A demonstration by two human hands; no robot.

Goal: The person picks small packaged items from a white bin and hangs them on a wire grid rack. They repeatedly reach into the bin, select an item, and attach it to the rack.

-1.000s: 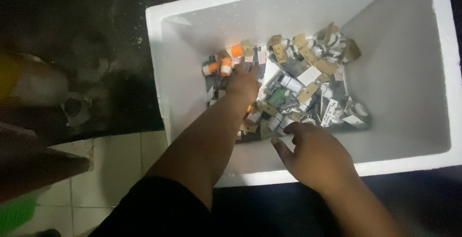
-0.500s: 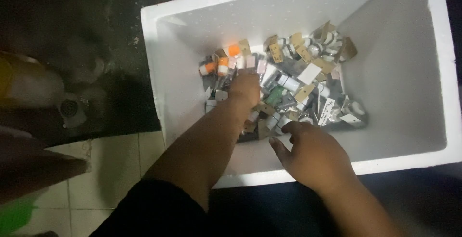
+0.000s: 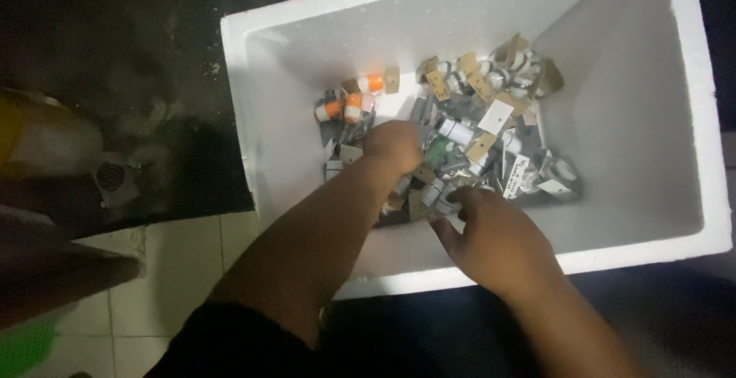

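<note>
Head view. White rectangular foam box (image 3: 303,171): on its floor, a heap of small grey vials with cardboard tags (image 3: 479,136), orange-capped ones at the heap's left edge. Left hand (image 3: 395,146) buried in the heap, grip cannot be told. Right hand (image 3: 494,236) at the heap's near edge, fingers spread, grasping nothing visible. Sorting advice: lift vials singly, keeping tags untangled.

Right hand (image 3: 494,236) edged slightly forward into pile (image 3: 460,144).

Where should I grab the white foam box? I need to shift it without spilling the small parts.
Grip the foam box by its thick long rims, one hand per side, from above. The walls are smooth with no handles, and the small parts sit loose inside.
</note>
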